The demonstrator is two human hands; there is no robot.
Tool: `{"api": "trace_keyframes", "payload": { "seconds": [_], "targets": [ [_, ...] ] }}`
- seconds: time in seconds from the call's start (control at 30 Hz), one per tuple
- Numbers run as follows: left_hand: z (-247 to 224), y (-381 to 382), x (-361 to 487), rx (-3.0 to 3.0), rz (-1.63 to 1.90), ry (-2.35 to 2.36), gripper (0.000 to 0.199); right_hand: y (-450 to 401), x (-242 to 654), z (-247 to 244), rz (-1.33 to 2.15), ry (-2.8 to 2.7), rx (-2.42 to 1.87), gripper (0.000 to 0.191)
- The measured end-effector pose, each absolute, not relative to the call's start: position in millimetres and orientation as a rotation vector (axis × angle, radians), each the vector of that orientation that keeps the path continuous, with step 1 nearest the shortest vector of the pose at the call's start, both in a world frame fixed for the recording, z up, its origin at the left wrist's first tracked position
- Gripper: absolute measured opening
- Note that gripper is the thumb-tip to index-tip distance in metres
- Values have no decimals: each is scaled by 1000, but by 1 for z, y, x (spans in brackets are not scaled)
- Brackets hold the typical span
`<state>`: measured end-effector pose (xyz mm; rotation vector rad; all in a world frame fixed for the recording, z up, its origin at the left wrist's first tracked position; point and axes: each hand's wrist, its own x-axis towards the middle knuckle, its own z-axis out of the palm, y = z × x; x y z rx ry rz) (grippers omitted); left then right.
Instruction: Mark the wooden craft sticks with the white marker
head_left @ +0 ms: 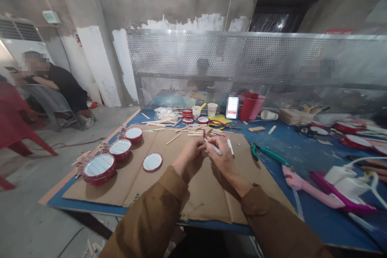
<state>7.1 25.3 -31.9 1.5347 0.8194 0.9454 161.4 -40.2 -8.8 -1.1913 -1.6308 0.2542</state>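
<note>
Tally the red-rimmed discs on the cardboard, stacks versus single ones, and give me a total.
Stacks of red-rimmed discs: 3
Single red-rimmed disc: 1
Total: 4

Brown long-sleeve top (275, 221) w/ bunched cuffs (darker blotches on L sleeve (148, 213)), L hand (189, 153), R hand (219, 155) bare.

Dim, even indoor light; soft shadows fell beneath the left hand (189, 155) and right hand (219, 157). Glare whitened the perforated metal screen (211, 60). Wide-angle distortion curved the blue table (90, 205) edges; the far right appeared hazy and blurred.
</note>
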Motion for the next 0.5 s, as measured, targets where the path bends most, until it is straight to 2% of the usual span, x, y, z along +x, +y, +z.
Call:
{"api": "trace_keyframes", "payload": {
  "seconds": [0.5],
  "targets": [
    [-36, 27, 4, 1582, 958, 839, 27, -41, 159, -11, 248, -1596, -1171, 22]
  ]
}}
